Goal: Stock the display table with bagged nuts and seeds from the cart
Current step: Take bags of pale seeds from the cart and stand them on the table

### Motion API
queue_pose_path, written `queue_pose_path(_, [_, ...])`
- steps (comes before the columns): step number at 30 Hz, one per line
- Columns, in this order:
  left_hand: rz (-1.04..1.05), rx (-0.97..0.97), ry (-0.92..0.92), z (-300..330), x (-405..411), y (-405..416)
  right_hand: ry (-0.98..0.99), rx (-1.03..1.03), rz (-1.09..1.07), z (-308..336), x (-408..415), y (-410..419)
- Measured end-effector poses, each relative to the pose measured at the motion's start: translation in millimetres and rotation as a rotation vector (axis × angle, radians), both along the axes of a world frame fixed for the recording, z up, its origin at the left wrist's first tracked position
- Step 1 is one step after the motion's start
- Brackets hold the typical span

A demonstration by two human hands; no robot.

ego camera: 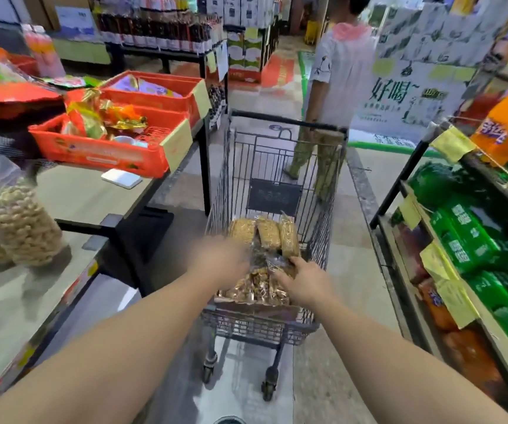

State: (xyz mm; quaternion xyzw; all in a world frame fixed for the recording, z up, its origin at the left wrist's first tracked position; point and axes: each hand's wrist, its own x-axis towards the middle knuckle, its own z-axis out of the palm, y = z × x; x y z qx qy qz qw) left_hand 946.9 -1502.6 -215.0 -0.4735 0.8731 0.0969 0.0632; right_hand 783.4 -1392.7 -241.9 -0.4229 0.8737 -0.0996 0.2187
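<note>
Wire cart (pixel 274 191) stood in the aisle beside the display table (pixel 90 194). Clear bags of pale nuts (pixel 265 232) stood upright in its basket; bags of brown nuts (pixel 254 287) laid nearer. Two bagged peanuts (pixel 17 231) seen upright on the table.

The wire cart (pixel 274 191) stands in the aisle between the display table (pixel 93 197) on the left and a shelf rack (pixel 411 240) of green packs on the right, with a strip of bare floor along each side. Its top is open, so its wire walls bound any reach from above. Clear bags of nuts (pixel 258 286) and three upright bags (pixel 266 232) fill the basket's near end; the far end lies bare. On the table, red crates (pixel 99 148) crowd the far part, peanut bags (pixel 17 228) the near left, with bare tabletop between. A person (pixel 332 87) stands beyond the cart.
</note>
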Motion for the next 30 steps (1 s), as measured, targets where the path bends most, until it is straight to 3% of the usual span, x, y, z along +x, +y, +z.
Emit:
queue_pose_path(7, [-0.001, 0.065, -0.061, -33.7, -58.7, -62.9, -0.096, 0.05, -0.02, -37.6, -66.9, -67.4])
queue_pose_path(20, [0.181, 0.234, -0.168, -113.4, -163.7, -154.2, -0.17, 0.183, 0.105, -99.3, -177.8, -186.4])
queue_pose_path(30, [0.147, 0.417, -0.177, -200.6, -200.1, -215.3, -0.309, 0.238, -0.178, -200.1, -209.3, -241.0])
